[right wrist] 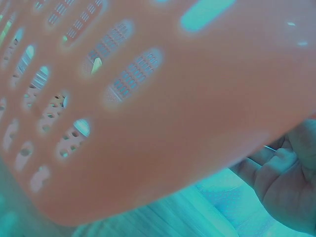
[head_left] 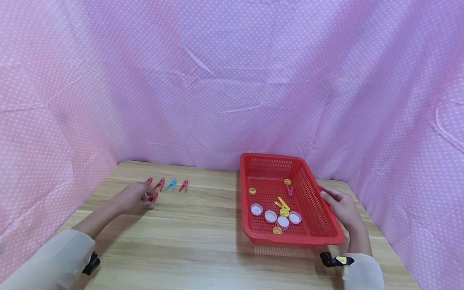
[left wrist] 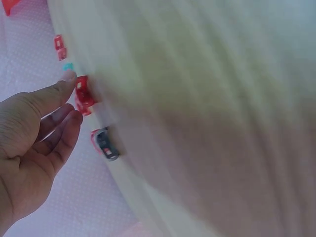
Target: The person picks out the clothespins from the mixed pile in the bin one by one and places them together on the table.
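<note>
A: Setup, largest first?
B: Wood-grain flat table (head_left: 203, 241) beneath both my hands. Red rectangular slotted plastic basket (head_left: 290, 241) alongside my right hand (head_left: 344, 209), which grips its side, presumably to steady it. Round white shallow lids (head_left: 270, 216) lie inside, left of those fingers.

A: Other side?
B: Red A-shaped plastic clip (head_left: 154, 197) at my left hand's (head_left: 134, 198) fingertips. Blue A-shaped plastic clip (head_left: 172, 184) beyond them, spaced perhaps for single handling.

A: Pose?
B: Left: low, fingers curved about the red one; firm pinch, cannot tell. Right: thumb at rim, fingers bent outside.
</note>
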`<state>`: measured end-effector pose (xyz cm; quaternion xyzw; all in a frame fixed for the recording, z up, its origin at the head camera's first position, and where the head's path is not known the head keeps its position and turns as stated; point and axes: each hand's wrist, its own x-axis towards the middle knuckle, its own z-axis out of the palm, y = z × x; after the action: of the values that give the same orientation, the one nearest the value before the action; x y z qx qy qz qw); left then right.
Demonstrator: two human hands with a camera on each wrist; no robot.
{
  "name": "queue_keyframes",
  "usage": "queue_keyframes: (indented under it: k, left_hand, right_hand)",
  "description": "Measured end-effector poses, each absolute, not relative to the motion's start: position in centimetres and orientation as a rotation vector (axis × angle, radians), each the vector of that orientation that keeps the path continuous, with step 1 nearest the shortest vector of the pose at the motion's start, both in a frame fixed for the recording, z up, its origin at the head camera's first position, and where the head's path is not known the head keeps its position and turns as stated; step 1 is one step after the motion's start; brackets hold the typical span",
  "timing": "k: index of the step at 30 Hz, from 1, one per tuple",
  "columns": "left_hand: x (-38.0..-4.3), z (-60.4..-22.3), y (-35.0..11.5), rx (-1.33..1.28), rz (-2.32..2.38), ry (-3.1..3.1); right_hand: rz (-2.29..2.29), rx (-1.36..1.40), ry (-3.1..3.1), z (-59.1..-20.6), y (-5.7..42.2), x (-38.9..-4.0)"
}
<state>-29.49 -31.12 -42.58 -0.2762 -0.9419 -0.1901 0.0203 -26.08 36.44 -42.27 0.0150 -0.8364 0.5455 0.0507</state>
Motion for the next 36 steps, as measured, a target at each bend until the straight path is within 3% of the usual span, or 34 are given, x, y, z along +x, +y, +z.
queue_keyframes:
  k: [16,36]
  left_hand:
    - [-32.3,-39.5,-27.2,-0.959,-0.438,-2.832]
    - [-34.5,-35.4,-12.8,-1.317,-0.264,-2.716]
  right_hand:
    - [1.644,0.077,-2.545,-42.3,36.3,-26.0]
    - [1.67,0.033,-2.552,-42.2,36.3,-26.0]
